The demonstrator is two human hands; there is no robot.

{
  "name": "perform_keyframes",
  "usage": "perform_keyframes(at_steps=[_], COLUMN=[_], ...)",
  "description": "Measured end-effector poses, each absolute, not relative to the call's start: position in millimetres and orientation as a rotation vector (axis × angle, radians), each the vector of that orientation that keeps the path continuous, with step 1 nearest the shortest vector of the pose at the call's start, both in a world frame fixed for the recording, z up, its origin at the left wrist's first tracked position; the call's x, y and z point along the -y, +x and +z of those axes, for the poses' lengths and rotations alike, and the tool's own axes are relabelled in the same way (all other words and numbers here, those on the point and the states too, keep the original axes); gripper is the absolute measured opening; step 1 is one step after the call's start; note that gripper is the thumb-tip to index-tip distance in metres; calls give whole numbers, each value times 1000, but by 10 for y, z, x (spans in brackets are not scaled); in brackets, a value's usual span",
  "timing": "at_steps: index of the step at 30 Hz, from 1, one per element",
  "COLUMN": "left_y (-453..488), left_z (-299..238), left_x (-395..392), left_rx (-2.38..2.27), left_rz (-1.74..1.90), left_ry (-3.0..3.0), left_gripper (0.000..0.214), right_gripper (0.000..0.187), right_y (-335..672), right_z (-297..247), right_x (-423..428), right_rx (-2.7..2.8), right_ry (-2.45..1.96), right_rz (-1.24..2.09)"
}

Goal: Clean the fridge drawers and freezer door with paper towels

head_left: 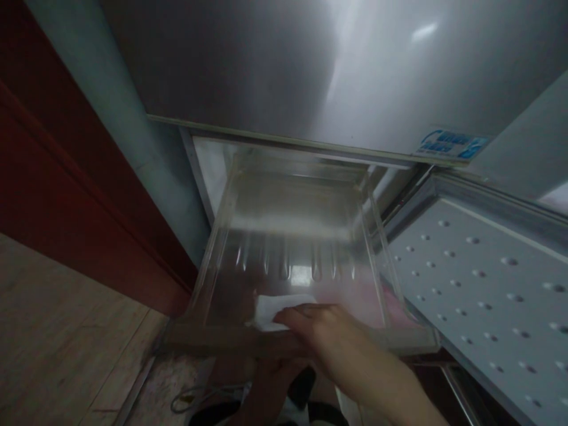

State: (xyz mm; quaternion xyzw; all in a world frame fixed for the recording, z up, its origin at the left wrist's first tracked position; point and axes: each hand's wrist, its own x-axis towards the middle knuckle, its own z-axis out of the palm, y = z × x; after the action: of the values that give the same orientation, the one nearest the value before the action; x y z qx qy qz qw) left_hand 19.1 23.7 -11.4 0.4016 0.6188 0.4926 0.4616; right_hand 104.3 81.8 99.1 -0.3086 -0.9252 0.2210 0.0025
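At the bottom edge, a forearm cut off by the frame leads to the right hand (326,331), reaching over the front rim of a clear plastic drawer (213,260). Its grip is closed down on a white cloth (270,309), which lies on the drawer floor near the front; the fingertips are blurred. A pink shape (394,305) beside the hand is too hazy to identify. To the right is a dimpled white door panel (488,284). Above and behind is a smooth, brushed-metal fridge front (266,65).
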Motion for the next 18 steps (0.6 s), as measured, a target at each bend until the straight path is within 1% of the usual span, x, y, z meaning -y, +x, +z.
perform_keyframes(at_steps=[2, 5, 7, 9, 12, 15, 18], left_y=[111, 13, -1, 13, 32, 18, -5], left_z=[-254, -313, -308, -302, -312, -342, -358], left_x=[-129, -65, -66, -74, -77, -75, -80], left_rx=[-1405, -1341, -1336, -1356, -1393, -1441, -1462], left_rz=[1246, 1300, 1313, 1314, 1352, 1353, 1351], left_ry=[916, 768, 723, 740, 777, 762, 822], left_gripper=[17, 17, 14, 12, 9, 10, 15], right_gripper=[33, 40, 40, 38, 36, 35, 32], right_y=[1437, 1993, 2268, 2408, 2326, 1967, 1481], right_z=[938, 871, 869, 898, 950, 977, 979], right_x=[-838, -880, -904, -911, -875, -797, -731], right_rx=[2796, 2666, 2621, 2625, 2654, 2684, 2771], right_ry=[-1115, -1274, -1336, -1344, -1390, -1495, -1417], right_rz=[712, 609, 573, 618, 664, 578, 513])
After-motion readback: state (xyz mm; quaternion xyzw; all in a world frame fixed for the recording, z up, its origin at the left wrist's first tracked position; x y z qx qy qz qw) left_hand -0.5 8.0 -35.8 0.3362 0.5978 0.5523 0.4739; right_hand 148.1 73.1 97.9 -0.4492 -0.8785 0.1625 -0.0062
